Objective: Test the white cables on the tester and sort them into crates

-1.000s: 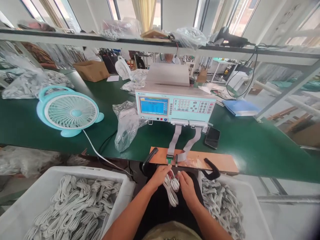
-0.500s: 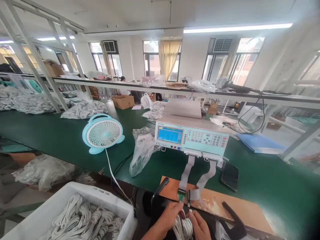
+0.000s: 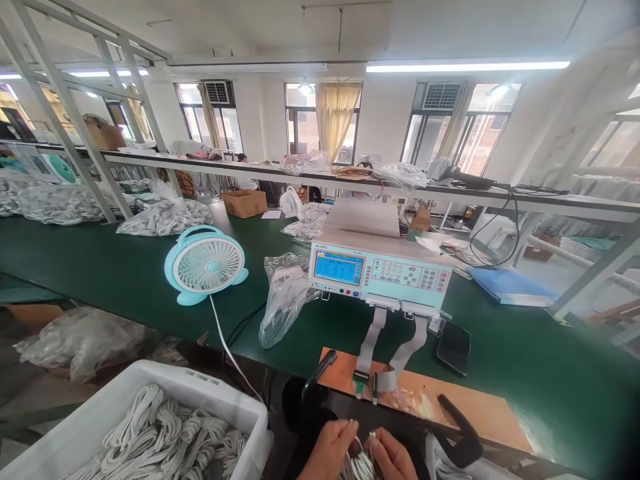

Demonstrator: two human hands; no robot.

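Note:
A coiled bundle of white cable (image 3: 360, 465) hangs between my hands at the bottom of the head view. My left hand (image 3: 327, 450) is closed, thumb and finger pinching one end of it. My right hand (image 3: 394, 457) pinches the other end, where a small white tip shows. Both hands are just in front of the wooden board (image 3: 470, 407). On the board's edge sit a small green adapter board (image 3: 359, 387) and a dark connector (image 3: 375, 387), both apart from my fingers. Grey ribbon cables (image 3: 371, 341) run from these up to the bench tester (image 3: 405, 277) with its lit blue screen.
At the lower left stands a white bin (image 3: 205, 381) full of coiled cables (image 3: 165, 433). On the green bench (image 3: 240, 357) are a turquoise fan (image 3: 210, 267), a plastic bag (image 3: 285, 300), a phone (image 3: 453, 348) and a blue folder (image 3: 515, 285). Black clamp handles (image 3: 460, 433) jut near the board.
Both hands have drawn back toward me with the cable, down and away from the green adapter and dark connector. The view has shifted slightly.

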